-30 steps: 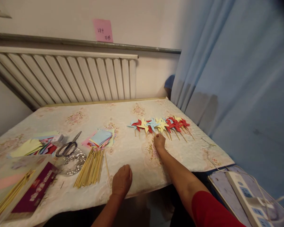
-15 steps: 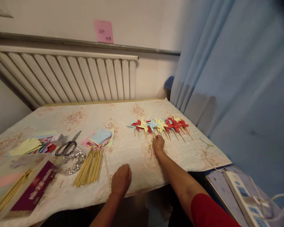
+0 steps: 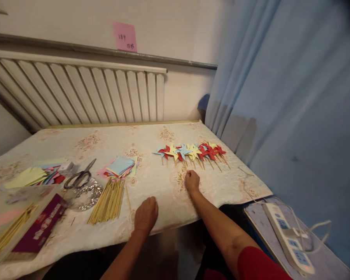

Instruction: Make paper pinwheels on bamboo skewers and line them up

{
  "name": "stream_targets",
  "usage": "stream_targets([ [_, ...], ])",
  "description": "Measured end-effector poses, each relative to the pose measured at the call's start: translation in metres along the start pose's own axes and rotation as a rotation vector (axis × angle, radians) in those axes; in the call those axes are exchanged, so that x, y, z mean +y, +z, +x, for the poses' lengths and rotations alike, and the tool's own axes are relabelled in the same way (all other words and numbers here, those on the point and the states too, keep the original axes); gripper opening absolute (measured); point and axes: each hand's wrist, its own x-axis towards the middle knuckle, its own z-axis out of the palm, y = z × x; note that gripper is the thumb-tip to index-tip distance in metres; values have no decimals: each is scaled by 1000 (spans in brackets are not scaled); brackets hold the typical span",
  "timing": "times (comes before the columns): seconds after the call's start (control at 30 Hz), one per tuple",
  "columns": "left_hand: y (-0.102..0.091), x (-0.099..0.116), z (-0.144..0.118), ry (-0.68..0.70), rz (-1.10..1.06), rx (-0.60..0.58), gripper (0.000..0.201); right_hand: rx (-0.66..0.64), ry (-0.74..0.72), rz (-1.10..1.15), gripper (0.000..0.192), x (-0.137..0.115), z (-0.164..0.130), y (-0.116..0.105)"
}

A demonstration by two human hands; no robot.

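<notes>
The hands are apart: the left hand (image 3: 146, 214) rests by the near edge of the table (image 3: 160, 190), back upward and fingers curled under, and the right hand (image 3: 192, 181) is reached farther forward, just short of the row of paper pinwheels (image 3: 193, 152). The change over the last second is small: the right hand was up at the stick ends and has drawn back slightly toward the person, so a narrow gap of cloth now shows between its fingertips and the nearest sticks. The row itself keeps its order, which suggests that the pinwheels have been left lying there rather than picked up. The right hand's fingers are bent in, with thumb and forefinger near each other; whether they meet or pinch anything small cannot be told. The left palm is hidden too, so its grip cannot be told either, though nothing sticks out of it. The right forearm slants in from a red sleeve (image 3: 261, 264), elbow bent; the left comes up steeply from below, its hand just right of a single loose stick (image 3: 128, 198) and the stick bundle (image 3: 107, 202).
</notes>
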Motion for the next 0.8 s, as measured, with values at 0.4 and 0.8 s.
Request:
stream_targets([
  [0.4, -4, 2, -2, 11, -18, -8, 27, -117, -163, -20, 20, -30, -86, -17],
  [0.8, -7, -1, -8, 0, -124, -48, 26, -254, -412, -276, 14, -55, -129, -18],
])
